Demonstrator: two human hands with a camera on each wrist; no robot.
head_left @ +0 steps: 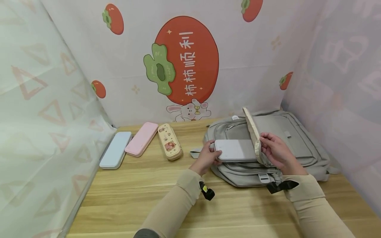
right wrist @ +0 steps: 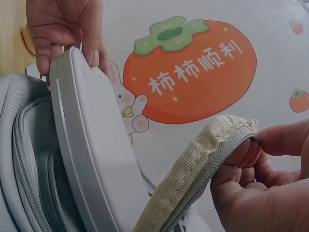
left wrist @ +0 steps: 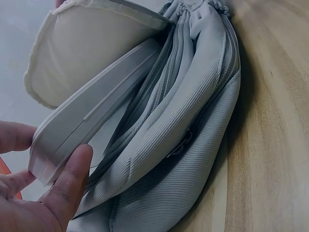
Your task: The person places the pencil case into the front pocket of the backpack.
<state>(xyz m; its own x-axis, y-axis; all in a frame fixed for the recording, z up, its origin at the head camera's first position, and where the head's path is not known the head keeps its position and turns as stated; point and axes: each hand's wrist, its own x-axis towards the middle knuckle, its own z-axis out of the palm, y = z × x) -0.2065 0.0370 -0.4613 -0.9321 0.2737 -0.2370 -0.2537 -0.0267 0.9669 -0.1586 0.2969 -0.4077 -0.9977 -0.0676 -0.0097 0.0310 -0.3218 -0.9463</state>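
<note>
White case [head_left: 235, 150] partly inside the bag [head_left: 300, 142], left hand [head_left: 207, 155] pinching its end, right hand [head_left: 276, 151] gripping the flap [head_left: 252, 127]; best guided straight, flap held well clear.

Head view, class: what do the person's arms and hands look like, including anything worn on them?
The left sleeve and right sleeve are plain beige. The left strap, worn at the wrist, is black with a yellow mark; the right strap is black. A dark grey piece, partly out of view, shows by the left sleeve. The left hand and right hand wear no gloves.
</note>
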